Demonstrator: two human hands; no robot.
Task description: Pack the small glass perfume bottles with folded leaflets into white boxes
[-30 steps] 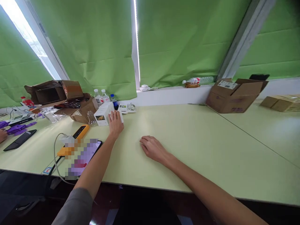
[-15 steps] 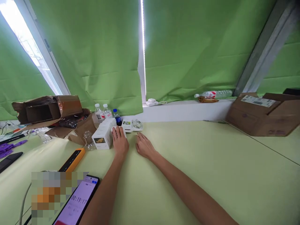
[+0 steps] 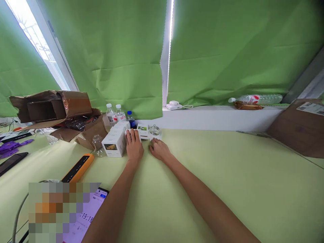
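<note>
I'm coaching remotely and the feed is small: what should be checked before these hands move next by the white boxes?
1. Left hand touching the white boxes: ok.
2. Right hand empty, on the table: ok.
3. Glass jar upright, just beyond the right hand: ok.
4. Bottles behind the boxes upright: ok.
5. Either hand closed on a box: not ok, both lie open.
6. Boxes full or empty: cannot tell.

Torn cardboard box [image 3: 50, 108], three water bottles [image 3: 120, 114], orange power strip [image 3: 78, 168], green curtains [image 3: 113, 50].
</note>
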